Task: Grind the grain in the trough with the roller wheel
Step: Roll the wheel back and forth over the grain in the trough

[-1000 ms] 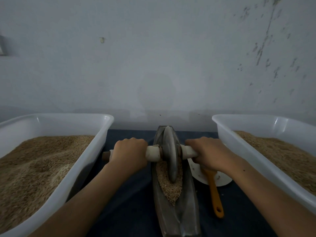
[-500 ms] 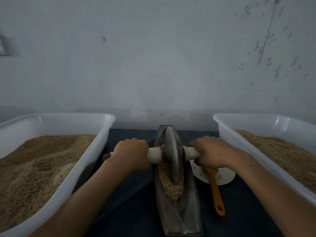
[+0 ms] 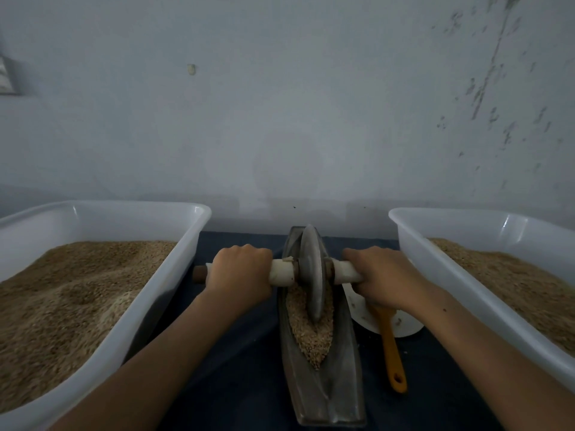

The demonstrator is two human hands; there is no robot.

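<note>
A narrow, boat-shaped metal trough [image 3: 329,396] lies lengthwise on the dark table between my arms. Pale grain [image 3: 314,340] fills its far half. A grey metal roller wheel [image 3: 312,275] stands upright in the trough, its lower edge sunk in the grain. A white-sleeved axle runs through the wheel to both sides. My left hand [image 3: 238,273] grips the left handle, with a brown axle end sticking out past it. My right hand [image 3: 381,276] grips the right handle.
A big white tub [image 3: 174,262] of grain stands at the left. A second grain-filled white tub [image 3: 413,241] stands at the right. Beside the trough, under my right wrist, lie a white plate [image 3: 404,326] and an orange-handled tool [image 3: 392,353]. A grey wall rises close behind.
The wheel and both hands have moved slightly away from me along the trough, toward its far end. More of the plate shows.
</note>
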